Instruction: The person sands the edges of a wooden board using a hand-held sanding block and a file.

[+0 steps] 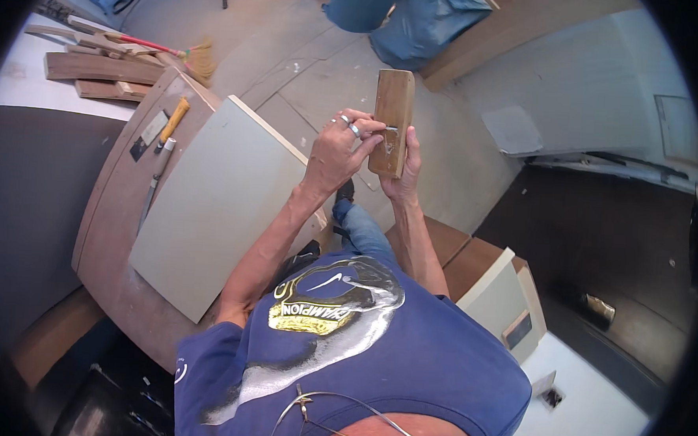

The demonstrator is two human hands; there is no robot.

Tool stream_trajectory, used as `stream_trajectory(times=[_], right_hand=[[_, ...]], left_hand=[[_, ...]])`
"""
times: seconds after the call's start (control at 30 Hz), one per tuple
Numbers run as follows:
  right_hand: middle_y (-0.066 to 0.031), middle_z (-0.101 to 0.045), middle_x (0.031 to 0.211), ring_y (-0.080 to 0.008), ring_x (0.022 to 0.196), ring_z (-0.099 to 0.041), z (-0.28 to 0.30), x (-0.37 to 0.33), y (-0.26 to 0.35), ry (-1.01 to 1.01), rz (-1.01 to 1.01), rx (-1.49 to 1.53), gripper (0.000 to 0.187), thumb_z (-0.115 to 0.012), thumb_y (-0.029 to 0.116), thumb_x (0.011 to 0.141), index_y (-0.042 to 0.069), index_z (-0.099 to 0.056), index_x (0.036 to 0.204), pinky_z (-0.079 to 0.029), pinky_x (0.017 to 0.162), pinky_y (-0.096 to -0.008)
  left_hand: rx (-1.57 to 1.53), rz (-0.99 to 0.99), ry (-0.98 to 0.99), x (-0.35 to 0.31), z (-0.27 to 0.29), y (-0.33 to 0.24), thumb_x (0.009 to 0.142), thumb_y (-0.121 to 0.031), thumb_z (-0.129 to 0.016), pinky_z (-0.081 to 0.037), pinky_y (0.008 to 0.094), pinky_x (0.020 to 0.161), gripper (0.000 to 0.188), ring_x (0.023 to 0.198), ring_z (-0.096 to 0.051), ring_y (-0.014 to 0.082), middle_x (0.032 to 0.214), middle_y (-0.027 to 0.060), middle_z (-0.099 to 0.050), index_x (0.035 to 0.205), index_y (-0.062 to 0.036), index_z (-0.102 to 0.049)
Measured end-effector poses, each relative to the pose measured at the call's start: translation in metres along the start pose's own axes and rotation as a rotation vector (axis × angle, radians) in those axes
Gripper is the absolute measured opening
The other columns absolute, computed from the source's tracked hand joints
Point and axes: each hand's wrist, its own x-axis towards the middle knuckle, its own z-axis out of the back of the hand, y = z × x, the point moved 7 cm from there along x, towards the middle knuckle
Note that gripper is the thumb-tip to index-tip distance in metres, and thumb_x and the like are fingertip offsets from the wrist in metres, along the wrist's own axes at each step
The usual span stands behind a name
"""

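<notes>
In front of me, my right hand (408, 164) grips an upright wooden plane body (393, 90) from the right and below, thumb along its edge. There is a slot in the face and pale marks like shavings below it. My left hand (339, 156), with rings on its fingers, reaches across from the left, its fingers drawn together. Its fingertips touch the face beside the slot. A small thin dark piece shows at the fingertips, too small to name.
On the left workbench (109, 194) lie a pale panel (223, 203), a yellow-handled tool (174, 120), a flat metal blade (150, 132) and a long bar-like tool (158, 178). Wood offcuts (96, 68) and a broom (199, 60) are farther back. Blue bags (426, 25) stand at the far side.
</notes>
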Motion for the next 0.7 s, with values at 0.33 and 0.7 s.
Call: stream_trajectory(times=[0.33,0.7], right_hand=[[-0.0173,-0.061,0.128,-0.0235,0.114,-0.068,-0.015,0.068,-0.018,0.107,-0.115,-0.085,0.058,-0.061,0.039,0.106,0.008,-0.034,0.146,-0.061,0.095,-0.0386],[-0.0218,-0.066,0.124,-0.0265,0.096,-0.075,-0.005,0.071,-0.043,0.052,-0.261,0.038,0.056,-0.063,0.038,0.105,0.007,-0.036,0.143,-0.065,0.08,-0.0376]], left_hand=[[0.496,-0.006,-0.014,0.042,0.019,0.016,0.088,-0.009,-0.08,-0.054,0.0414,0.08,0.012,0.09,-0.067,0.0282,0.095,0.0071,-0.068,0.095,-0.0084,-0.07],[-0.016,0.475,-0.102,0.037,0.062,0.06,0.105,-0.023,-0.061,-0.051,0.0389,0.079,0.021,0.093,-0.064,0.0177,0.101,0.0071,-0.067,0.103,-0.0027,-0.063]])
